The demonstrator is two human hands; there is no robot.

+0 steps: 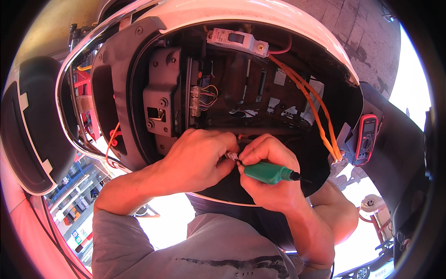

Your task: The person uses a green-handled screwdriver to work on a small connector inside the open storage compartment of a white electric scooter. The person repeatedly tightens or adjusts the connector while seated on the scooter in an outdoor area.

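Over the near edge of an opened scooter body, my left hand (200, 151) pinches a small white wire connector (231, 156) between thumb and fingers. My right hand (272, 160) is closed round a tool with a thick green handle (265, 172). The handle has a black end with a thin dark piece sticking out to the right. Its working tip meets the connector's right side, mostly hidden by my fingertips; I cannot tell whether it goes inside.
A white circuit breaker (237, 41) with orange cables (309, 95) sits at the cavity's far side. Left of centre is a white multi-wire connector (195, 101) beside a metal latch plate (163, 88). A red-and-black multimeter (366, 138) lies at right. A dark seat (37, 125) stands at left.
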